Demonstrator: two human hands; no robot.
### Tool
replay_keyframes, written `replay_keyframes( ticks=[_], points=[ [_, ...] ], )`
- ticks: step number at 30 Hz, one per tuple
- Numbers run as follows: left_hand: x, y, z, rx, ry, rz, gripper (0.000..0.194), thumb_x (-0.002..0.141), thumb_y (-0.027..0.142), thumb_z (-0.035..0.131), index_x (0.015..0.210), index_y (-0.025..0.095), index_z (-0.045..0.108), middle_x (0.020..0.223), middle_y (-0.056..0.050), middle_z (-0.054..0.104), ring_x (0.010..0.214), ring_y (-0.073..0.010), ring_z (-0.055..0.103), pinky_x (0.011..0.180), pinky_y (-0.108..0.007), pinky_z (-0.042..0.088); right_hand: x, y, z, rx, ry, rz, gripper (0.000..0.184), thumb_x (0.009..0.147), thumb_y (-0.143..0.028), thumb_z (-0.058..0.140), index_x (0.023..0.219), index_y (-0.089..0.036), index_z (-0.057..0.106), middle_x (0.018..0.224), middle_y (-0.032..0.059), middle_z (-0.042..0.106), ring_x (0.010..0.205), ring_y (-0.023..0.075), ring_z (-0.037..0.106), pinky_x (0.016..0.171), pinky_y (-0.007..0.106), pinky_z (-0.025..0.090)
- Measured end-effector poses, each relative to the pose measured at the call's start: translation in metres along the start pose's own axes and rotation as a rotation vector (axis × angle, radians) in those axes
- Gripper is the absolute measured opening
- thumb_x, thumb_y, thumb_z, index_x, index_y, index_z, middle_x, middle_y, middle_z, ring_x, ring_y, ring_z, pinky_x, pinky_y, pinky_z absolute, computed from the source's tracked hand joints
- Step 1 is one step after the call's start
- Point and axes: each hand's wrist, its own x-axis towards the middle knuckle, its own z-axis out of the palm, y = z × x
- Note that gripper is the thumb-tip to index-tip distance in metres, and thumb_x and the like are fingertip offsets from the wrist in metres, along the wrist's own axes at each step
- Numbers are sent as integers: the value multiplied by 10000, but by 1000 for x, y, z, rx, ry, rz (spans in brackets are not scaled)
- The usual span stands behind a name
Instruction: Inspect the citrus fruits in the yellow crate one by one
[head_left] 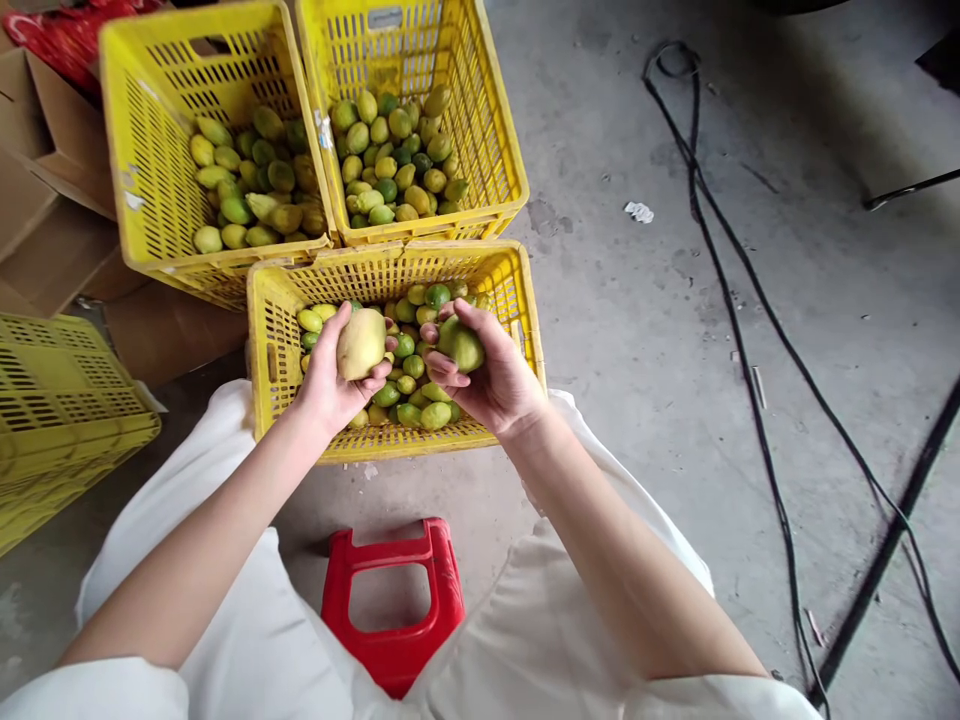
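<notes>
My left hand (pixel 327 380) is closed round a large pale yellow lemon (pixel 361 344). A smaller green lemon (pixel 461 345) sits in the curled fingers of my right hand (pixel 499 375). Both hands are side by side, apart from each other, above the near yellow crate (pixel 399 447). Inside that crate lie many green and yellow lemons (pixel 435 415), partly hidden by my hands.
Two more yellow crates with lemons stand behind, a left one (pixel 135 130) and a right one (pixel 487 110). Cardboard boxes (pixel 52 220) and another yellow crate (pixel 67 420) are at left. A red stool (pixel 394 640) is below me; a black cable (pixel 750 380) crosses the floor.
</notes>
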Motion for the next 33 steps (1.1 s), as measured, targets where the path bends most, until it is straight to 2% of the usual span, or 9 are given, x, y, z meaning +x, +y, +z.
replay_keyframes(
  ticks=[4, 8, 11, 14, 16, 19, 23, 28, 33],
  points=[
    [1, 2, 3, -36, 57, -59, 457, 1007, 475, 299, 969, 150, 618, 691, -51, 613, 450, -114, 536, 345, -185, 385, 7, 0, -7, 27, -17, 54, 250, 933, -437, 540, 805, -223, 567, 699, -20, 588, 468, 81, 455, 348, 161, 347],
    [2, -1, 4, -69, 107, 24, 324, 963, 431, 510, 1127, 166, 598, 918, -82, 707, 786, -201, 713, 651, -297, 598, 9, 3, -10, 103, 46, 38, 181, 953, -373, 509, 954, -227, 615, 843, 21, 684, 731, 164, 652, 569, 262, 577],
    [3, -4, 2, -45, 82, 143, 260, 889, 339, 657, 1097, 193, 605, 1026, -68, 719, 981, -212, 711, 828, -319, 592, 8, 3, -5, 123, 80, -29, 131, 908, -266, 571, 1034, -258, 604, 948, 17, 712, 946, 198, 685, 769, 352, 632],
    [1, -5, 0, 25, 29, 176, 109, 851, 227, 669, 947, 200, 624, 909, -27, 720, 869, -172, 711, 772, -274, 578, 5, 3, 2, 116, 130, -92, 273, 825, -84, 593, 1020, -274, 597, 914, -38, 700, 910, 134, 685, 789, 260, 619],
    [-2, -4, 0, 48, -41, 145, 33, 846, 196, 633, 874, 199, 617, 802, -1, 695, 742, -141, 684, 711, -257, 566, 4, 4, 3, 78, 143, -78, 282, 792, -44, 612, 969, -263, 599, 844, -62, 675, 774, 92, 663, 647, 165, 579],
    [-6, -1, 2, 58, -122, 85, 91, 850, 258, 603, 827, 172, 623, 679, -3, 635, 611, -124, 627, 635, -250, 549, 5, 5, -1, 11, 101, 37, 66, 855, -204, 636, 837, -227, 577, 713, -51, 621, 551, 70, 551, 397, 121, 418],
    [-6, 3, 4, 46, -20, -16, 320, 868, 458, 594, 739, 165, 603, 622, -32, 593, 613, -181, 653, 597, -304, 574, 8, 6, -11, 93, 48, 197, 284, 962, -357, 451, 737, -203, 528, 599, -8, 570, 431, 84, 440, 308, 144, 311],
    [-7, 4, 4, 46, 69, -57, 216, 856, 365, 588, 882, 157, 637, 838, -92, 702, 904, -275, 717, 757, -411, 621, 8, 5, -11, 212, 104, 168, 281, 996, -347, 379, 888, -206, 597, 740, 25, 657, 601, 136, 601, 458, 213, 515],
    [-8, 0, 2, 202, -12, 19, 187, 737, 170, 675, 920, 160, 642, 934, -75, 722, 883, -223, 715, 685, -294, 600, 1, 1, -6, 174, 107, 58, 168, 922, -266, 498, 1035, -237, 619, 893, 21, 718, 905, 202, 694, 762, 345, 624]
  ],
)
